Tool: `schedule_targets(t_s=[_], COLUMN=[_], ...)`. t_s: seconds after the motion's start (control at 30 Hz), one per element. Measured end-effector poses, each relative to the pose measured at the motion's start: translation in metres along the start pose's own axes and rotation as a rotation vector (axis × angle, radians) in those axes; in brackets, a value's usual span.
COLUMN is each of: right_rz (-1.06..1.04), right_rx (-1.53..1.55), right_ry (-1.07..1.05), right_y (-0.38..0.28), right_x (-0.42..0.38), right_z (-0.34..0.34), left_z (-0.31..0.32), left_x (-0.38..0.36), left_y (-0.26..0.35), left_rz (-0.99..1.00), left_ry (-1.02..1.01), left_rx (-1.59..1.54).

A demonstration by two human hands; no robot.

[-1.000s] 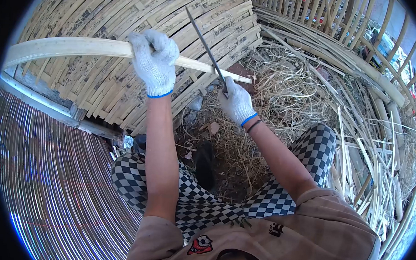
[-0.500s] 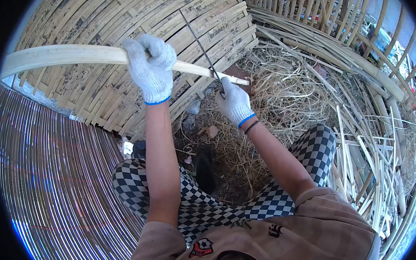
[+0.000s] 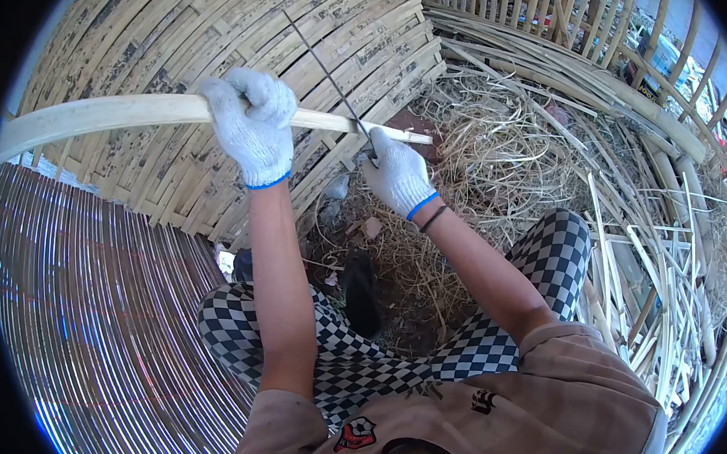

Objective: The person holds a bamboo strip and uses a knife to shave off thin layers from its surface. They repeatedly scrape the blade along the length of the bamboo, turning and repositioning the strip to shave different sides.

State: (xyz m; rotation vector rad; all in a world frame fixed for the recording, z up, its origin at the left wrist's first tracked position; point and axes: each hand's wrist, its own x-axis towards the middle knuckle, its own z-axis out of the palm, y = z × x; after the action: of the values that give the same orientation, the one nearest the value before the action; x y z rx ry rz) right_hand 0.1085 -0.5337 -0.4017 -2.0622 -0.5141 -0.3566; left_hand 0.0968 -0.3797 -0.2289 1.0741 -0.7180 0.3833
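Note:
A long pale bamboo strip reaches in from the left edge, bowed, its narrow end pointing right. My left hand, in a white knit glove with a blue cuff, is closed around the strip near its middle. Gloved likewise, my right hand grips a long, thin knife close to the strip's right end. The dark blade slants up and left and crosses the strip just left of that end. My right fingers cover the knife's handle.
A woven bamboo panel stands behind the strip. Thin shavings cover the ground beyond my right hand. Split strips lie at right, and a bamboo fence runs along the back. A ribbed slatted surface fills the lower left.
Both hands have shifted slightly left. The knife has slid left along the strip, leaving more of its right end showing beyond the blade.

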Motion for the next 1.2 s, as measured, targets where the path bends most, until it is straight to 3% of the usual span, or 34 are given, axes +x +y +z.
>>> schedule_targets(t_s=[0.07, 0.13, 0.2, 0.27, 0.37, 0.43, 0.53, 0.63, 0.77, 0.8, 0.97, 1.07, 1.17, 1.2], right_rz=[-0.034, -0.006, 0.329, 0.364, 0.415, 0.354, 0.085, -0.087, 0.418, 0.48, 0.393, 0.087, -0.062, -0.019], right_rx=[0.031, -0.074, -0.159, -0.202, -0.18, -0.092, -0.025, 0.018, -0.107, -0.132, -0.107, -0.041, -0.031, -0.043], right_ry=[0.012, 0.071, -0.068, -0.088, -0.153, -0.152, -0.109, 0.021, -0.117, -0.161, -0.162, -0.045, -0.025, -0.026], right_y=[0.009, 0.058, 0.133, 0.14, 0.102, 0.05, -0.003, 0.026, 0.144, 0.139, 0.08, 0.019, 0.025, 0.042], right_x=[0.001, -0.008, -0.027, -0.022, -0.004, 0.006, 0.014, 0.011, -0.015, -0.009, 0.008, 0.013, 0.012, 0.006], right_z=[0.004, 0.027, 0.059, 0.056, 0.046, 0.014, -0.014, 0.006, 0.051, 0.036, 0.02, -0.001, 0.0, 0.005], left_z=[0.0, 0.003, 0.005, 0.004, 0.002, 0.007, 0.004, 0.005, 0.005, 0.005, 0.001, -0.009, -0.008, -0.007], left_x=[0.0, 0.002, -0.005, -0.007, -0.008, -0.005, 0.002, 0.004, -0.005, -0.006, -0.004, 0.001, 0.006, 0.004], left_y=[-0.001, -0.002, -0.002, -0.004, -0.004, -0.005, -0.001, -0.003, -0.007, -0.008, -0.01, -0.008, -0.005, -0.006], left_rz=[-0.014, -0.012, -0.023, -0.019, -0.018, -0.028, -0.049, -0.052, -0.023, -0.016, -0.046, -0.058, -0.079, -0.08], left_ry=[-0.038, -0.072, -0.045, -0.039, -0.022, 0.035, -0.016, -0.025, -0.024, -0.036, -0.044, -0.062, -0.111, -0.095], left_rx=[0.0, 0.034, 0.019, 0.047, 0.108, 0.076, 0.072, 0.08, 0.156, 0.138, 0.084, 0.06, 0.05, 0.065])
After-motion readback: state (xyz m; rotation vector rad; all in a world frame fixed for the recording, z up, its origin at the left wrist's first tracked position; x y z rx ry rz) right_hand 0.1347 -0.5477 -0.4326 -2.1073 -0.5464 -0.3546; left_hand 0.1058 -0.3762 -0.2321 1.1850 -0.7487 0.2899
